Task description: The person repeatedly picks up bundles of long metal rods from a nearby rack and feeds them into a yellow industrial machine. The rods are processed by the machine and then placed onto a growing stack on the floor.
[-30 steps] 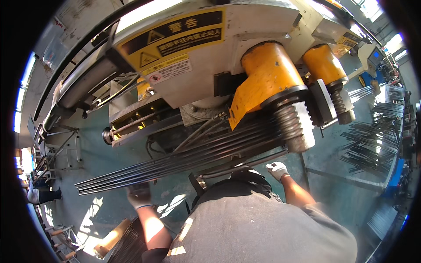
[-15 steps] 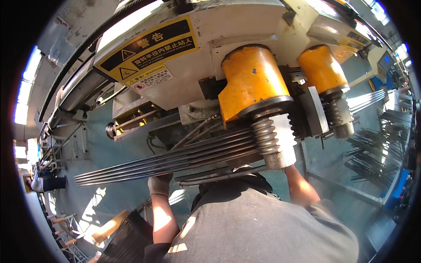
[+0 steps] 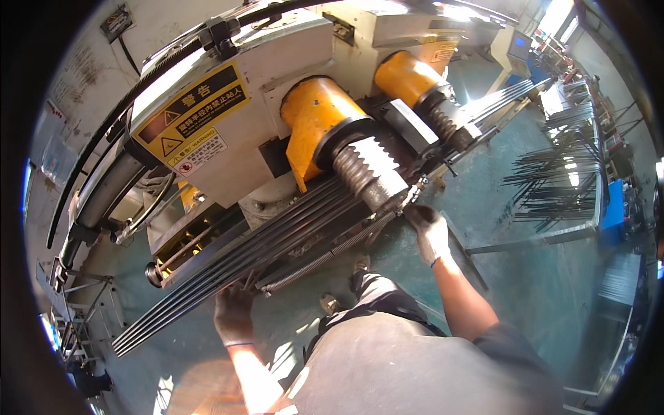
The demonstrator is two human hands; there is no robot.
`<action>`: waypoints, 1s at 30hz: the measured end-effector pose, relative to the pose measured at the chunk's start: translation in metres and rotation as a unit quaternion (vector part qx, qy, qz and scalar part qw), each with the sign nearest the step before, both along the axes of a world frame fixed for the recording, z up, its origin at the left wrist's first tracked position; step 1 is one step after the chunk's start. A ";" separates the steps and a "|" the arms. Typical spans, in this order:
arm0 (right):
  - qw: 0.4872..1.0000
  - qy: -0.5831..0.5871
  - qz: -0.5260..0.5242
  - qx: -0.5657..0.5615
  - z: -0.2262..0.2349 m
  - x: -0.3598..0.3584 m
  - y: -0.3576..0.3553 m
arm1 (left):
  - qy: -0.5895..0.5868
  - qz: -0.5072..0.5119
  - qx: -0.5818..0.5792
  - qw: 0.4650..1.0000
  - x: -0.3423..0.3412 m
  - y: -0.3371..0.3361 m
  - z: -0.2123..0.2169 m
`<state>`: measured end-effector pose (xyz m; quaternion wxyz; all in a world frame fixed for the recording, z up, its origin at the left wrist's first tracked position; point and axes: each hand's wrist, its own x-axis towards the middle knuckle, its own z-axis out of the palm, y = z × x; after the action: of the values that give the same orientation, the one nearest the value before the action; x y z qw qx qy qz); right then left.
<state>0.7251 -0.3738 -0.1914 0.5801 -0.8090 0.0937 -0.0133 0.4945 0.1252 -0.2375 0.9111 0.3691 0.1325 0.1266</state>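
Several long dark metal rods (image 3: 200, 285) lie side by side, slanting from the lower left up under the machine's threaded, screw-like cylinder (image 3: 370, 173). My left hand (image 3: 234, 315), in a work glove, is at the near edge of the rods, its fingers closed against them from below and partly hidden. My right hand (image 3: 430, 235), in a pale glove with darkened fingers, is near the cylinder's lower end. Its fingers are curled at the machine's edge, and what they hold is hidden. Between my hands runs a ribbed flexible conduit (image 3: 311, 264).
Above the rods stands a large machine with a yellow warning label (image 3: 197, 111) and orange housings (image 3: 318, 117). A second threaded cylinder (image 3: 449, 124) is farther right. Loose rods (image 3: 553, 173) lie piled on a rack at the right. My shoe (image 3: 330, 303) stands on the green floor.
The view has turned, so the rods slant more steeply and the machine sits farther left. My right hand, mostly hidden behind the cylinder before, shows now; more of my left hand shows too.
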 end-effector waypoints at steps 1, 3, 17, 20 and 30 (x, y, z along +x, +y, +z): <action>0.992 -0.028 -0.031 0.121 0.001 0.013 0.002 | -0.057 -0.019 -0.016 0.998 -0.005 0.002 0.013; 0.981 -0.086 -0.055 0.165 0.038 0.030 0.014 | -0.124 -0.037 -0.004 0.992 -0.012 0.008 0.036; 0.861 -0.020 -0.062 0.504 0.090 0.099 0.034 | -0.003 0.247 0.080 0.966 -0.014 0.011 0.138; 0.861 -0.031 -0.098 0.497 0.084 0.106 0.031 | 0.046 0.298 0.209 0.930 0.002 -0.011 0.182; 0.888 0.031 -0.051 0.456 0.109 0.118 0.021 | -0.010 0.373 0.288 0.882 0.076 -0.029 0.363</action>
<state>0.8428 -0.3523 -0.0824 0.8805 -0.4494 0.1487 0.0261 0.5707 0.0967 0.1251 0.6514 0.5370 0.2095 0.4934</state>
